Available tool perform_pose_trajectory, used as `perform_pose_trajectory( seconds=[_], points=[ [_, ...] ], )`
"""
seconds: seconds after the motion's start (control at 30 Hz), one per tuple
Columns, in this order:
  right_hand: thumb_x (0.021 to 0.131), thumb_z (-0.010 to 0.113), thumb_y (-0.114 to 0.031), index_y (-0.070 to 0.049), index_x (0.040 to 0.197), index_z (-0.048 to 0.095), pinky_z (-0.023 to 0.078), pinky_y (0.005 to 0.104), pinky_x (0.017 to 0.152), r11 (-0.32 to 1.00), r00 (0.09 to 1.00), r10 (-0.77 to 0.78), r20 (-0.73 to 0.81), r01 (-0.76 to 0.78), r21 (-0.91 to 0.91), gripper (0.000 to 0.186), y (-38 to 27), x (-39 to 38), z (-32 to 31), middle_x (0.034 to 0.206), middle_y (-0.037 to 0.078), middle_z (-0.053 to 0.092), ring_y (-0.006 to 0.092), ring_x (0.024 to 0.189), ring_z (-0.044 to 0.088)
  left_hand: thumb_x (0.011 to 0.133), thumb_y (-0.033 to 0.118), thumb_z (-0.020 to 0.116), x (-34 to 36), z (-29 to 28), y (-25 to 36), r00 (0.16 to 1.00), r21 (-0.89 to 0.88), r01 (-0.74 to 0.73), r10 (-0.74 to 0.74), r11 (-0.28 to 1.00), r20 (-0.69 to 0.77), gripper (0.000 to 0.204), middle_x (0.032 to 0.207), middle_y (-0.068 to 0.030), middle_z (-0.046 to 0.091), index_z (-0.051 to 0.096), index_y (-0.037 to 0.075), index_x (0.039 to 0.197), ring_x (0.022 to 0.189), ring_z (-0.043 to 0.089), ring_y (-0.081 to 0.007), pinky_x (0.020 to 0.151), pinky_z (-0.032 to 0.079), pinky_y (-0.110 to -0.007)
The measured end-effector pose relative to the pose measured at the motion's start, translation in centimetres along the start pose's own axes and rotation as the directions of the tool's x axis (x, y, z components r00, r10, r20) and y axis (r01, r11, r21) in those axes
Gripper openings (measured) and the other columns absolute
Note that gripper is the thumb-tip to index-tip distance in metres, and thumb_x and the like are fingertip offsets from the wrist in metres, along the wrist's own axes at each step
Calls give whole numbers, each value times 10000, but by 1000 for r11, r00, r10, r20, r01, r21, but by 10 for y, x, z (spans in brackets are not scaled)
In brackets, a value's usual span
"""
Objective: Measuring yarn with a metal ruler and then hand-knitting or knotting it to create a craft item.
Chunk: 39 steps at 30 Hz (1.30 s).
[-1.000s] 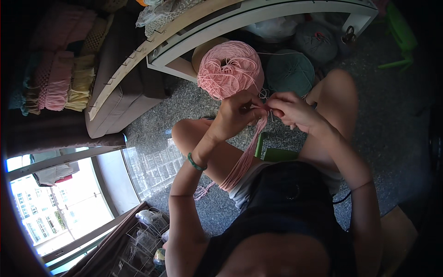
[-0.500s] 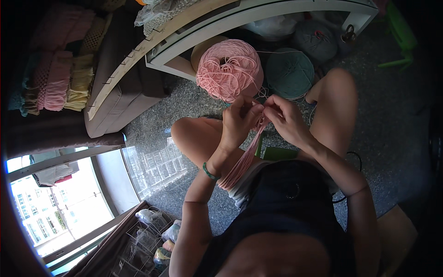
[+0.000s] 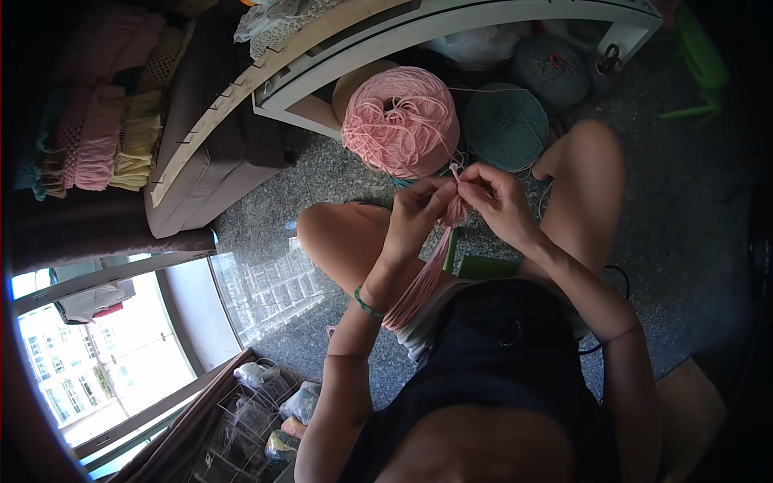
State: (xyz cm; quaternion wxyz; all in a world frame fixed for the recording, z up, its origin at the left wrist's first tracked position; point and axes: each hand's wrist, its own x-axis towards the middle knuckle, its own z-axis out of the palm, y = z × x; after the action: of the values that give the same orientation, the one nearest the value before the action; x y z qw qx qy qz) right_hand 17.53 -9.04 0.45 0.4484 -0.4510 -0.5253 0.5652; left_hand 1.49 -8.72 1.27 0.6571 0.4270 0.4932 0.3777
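Observation:
Both hands work close together on pink yarn between my knees. My left hand (image 3: pixel 417 213) pinches it with thumb and fingers, and my right hand (image 3: pixel 501 205) grips it just to the right, fingertips nearly touching. A short end sticks up above the fingers; the long bundle of pink strands (image 3: pixel 423 286) hangs down onto my lap at the left. Just beyond lies a big tangled pink yarn ball (image 3: pixel 398 121), with a teal yarn ball (image 3: pixel 507 121) on its right.
A white-framed table (image 3: pixel 435 24) with a curved-looking, nailed wooden board (image 3: pixel 217 113) stands ahead, grey yarn (image 3: pixel 547 72) beneath. Folded knitted pieces (image 3: pixel 101 137) are at the left, wire baskets (image 3: pixel 250 410) lower left, a green plastic stool (image 3: pixel 696 64) far right, green plastic (image 3: pixel 487 267) below my hands.
My left hand and wrist have shifted right and turned more upright, and my right hand has turned, fingers more bent. A short pink end now pokes up above the pinched fingertips.

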Motion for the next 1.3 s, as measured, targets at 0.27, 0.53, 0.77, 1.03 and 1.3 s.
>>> perform_pose_trajectory(
  seconds=[0.27, 0.53, 0.77, 1.03, 1.3],
  points=[
    [879, 565, -53, 2, 857, 566, 343, 165, 545, 998, 1000, -24, -17, 23, -58, 60, -5, -1, 1, 688, -49, 497, -1, 630, 421, 875, 64, 586, -5, 5, 3, 998, -54, -62, 61, 997, -24, 140, 768, -34, 624, 612, -55, 942, 650, 560, -66, 575, 451, -192],
    [873, 574, -53, 11, 850, 574, 382, 177, 542, 999, 996, -8, -86, 4, -49, 68, -9, -1, 3, 683, -17, 553, 13, 611, 479, 832, 10, 626, -8, 10, 9, 978, 235, -175, 196, 956, -71, 156, 819, -65, 646, 597, -63, 967, 730, 595, -71, 633, 480, -190],
    [854, 588, -42, 41, 852, 587, 458, 220, 573, 999, 992, 4, -124, -9, -38, 83, -12, -2, 0, 714, 51, 614, 65, 636, 570, 804, 17, 653, -9, 16, 23, 940, 486, -256, 331, 836, -75, 129, 785, -77, 664, 628, -47, 913, 715, 619, -77, 629, 498, -204],
    [863, 557, -2, 35, 903, 591, 431, 186, 587, 967, 1000, -22, -10, 19, -255, 65, -15, -4, -3, 769, 26, 627, 37, 687, 555, 806, 26, 648, -6, 9, 19, 952, 488, -233, 300, 841, -62, 121, 756, -70, 659, 633, -39, 907, 693, 627, -85, 587, 494, -207],
    [893, 517, -62, 12, 907, 592, 376, 179, 503, 988, 980, 95, 173, -72, -137, 105, 1, 3, -16, 724, -3, 570, 37, 596, 488, 841, 41, 612, 9, -12, 4, 980, 351, -195, 172, 916, 96, 119, 758, -44, 641, 617, -32, 935, 631, 569, -56, 532, 440, -187]
  ],
)
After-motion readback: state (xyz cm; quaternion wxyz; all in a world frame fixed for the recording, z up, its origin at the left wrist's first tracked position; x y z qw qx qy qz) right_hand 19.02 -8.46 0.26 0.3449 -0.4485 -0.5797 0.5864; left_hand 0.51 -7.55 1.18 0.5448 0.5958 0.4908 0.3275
